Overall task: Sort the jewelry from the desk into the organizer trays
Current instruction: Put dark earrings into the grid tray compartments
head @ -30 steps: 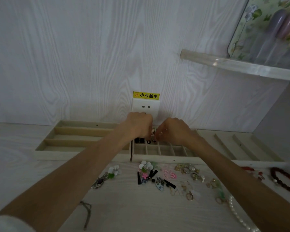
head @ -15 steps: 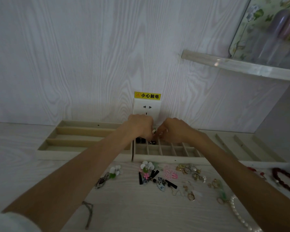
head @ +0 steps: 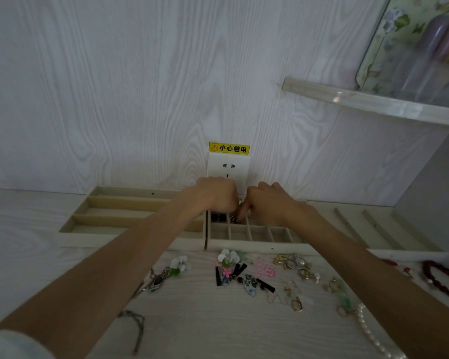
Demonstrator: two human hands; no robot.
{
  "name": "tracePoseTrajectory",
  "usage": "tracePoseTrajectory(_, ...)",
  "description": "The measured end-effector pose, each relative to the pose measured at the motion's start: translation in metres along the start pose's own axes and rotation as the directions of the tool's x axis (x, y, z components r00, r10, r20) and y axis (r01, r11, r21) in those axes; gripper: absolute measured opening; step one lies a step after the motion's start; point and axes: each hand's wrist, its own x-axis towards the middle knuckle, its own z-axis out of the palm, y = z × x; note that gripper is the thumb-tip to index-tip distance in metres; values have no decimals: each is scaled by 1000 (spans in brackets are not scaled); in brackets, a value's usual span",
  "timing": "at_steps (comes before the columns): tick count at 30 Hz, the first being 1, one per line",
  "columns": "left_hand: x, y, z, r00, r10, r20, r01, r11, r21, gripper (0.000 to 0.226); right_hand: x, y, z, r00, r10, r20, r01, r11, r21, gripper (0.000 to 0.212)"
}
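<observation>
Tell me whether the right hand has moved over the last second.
No real move. The right hand stays over the back cells of the middle tray, just below and right of the socket.

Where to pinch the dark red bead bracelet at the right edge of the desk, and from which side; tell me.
Judging by its pose, take the dark red bead bracelet on its near-left arc, coming from above with the right hand. It lies flat as an open loop on the desk, so a thumb and finger can straddle the strand of beads. Its right part runs out of view.
</observation>
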Motion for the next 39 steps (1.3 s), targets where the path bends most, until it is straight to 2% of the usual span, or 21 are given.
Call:
tracePoseTrajectory(18,4,-13,3,1000,-2,21,2,1000,-5,26,1,3,1,999,42,-19,-42,999,-9,26)
tracePoseTrajectory(25,6,-16,3,1000,4,10,-4,1000,-24,24,4,7,-1,984,56,-171,-51,998,38,28)
tracePoseTrajectory(32,5,-17,5,1000,-9,-3,9,1000,-19,25,14,6,8,983,59,-173,-50,997,59,20)
tracePoseTrajectory(39,6,-16,5,1000,-5,0,5,1000,-22,24,21,9,14,971,79,-226,-74,997,31,27)
